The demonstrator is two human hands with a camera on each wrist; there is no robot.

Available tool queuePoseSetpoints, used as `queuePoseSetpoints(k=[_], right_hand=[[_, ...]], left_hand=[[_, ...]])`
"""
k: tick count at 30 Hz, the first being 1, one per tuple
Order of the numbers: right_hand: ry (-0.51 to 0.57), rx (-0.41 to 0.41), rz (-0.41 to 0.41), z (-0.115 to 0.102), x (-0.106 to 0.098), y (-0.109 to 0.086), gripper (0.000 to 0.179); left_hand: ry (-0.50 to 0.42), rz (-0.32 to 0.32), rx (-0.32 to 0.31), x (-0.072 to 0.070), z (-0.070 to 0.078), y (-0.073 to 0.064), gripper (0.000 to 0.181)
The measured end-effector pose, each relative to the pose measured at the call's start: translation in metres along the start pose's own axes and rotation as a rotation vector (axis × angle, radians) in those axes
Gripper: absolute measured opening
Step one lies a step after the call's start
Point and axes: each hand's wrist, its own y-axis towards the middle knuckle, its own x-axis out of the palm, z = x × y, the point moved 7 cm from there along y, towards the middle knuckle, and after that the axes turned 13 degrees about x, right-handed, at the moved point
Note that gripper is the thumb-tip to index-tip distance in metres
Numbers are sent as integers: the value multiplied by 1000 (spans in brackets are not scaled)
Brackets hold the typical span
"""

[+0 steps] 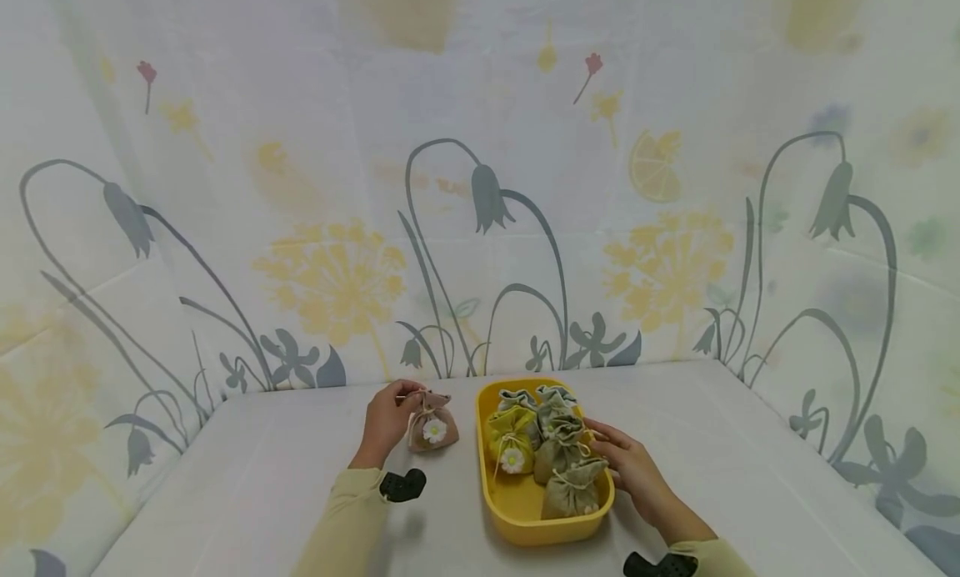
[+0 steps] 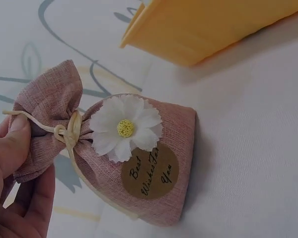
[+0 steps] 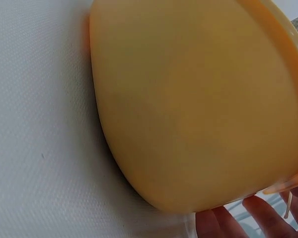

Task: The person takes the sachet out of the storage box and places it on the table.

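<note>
My left hand (image 1: 387, 420) pinches the gathered top of a dusty-pink drawstring pouch (image 1: 435, 431), left of the yellow tub. Close up in the left wrist view, the pouch (image 2: 154, 111) has a cream cord tied round its neck, a white cloth flower with a yellow centre and a round brown sticker reading "Best Wishes For You". At the tub's right side, my right hand (image 1: 637, 477) touches the rim and outer wall of the yellow tub (image 1: 517, 533) with fairly straight fingers (image 3: 265, 215).
Inside the tub are a yellow-green pouch (image 1: 510, 435) with a white flower, a grey-green pouch (image 1: 572, 492) at the near end, and several other greyish drawstring pouches. A white cloth (image 1: 247, 477) covers the table. Behind it hangs a flower-printed curtain (image 1: 337, 168).
</note>
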Motion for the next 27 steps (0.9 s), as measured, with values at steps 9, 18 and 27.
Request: queuePoseSetpoints(k=[9, 18, 27], right_hand=[[-18, 7, -3, 0, 0, 1, 49], [-3, 10, -7, 1, 0, 2, 49], [-9, 5, 4, 0, -1, 1, 49]], left_hand=[[25, 28, -24, -13, 0, -7, 13], [-8, 54, -21, -19, 7, -19, 15], [-75, 58, 2, -15, 22, -31, 19]])
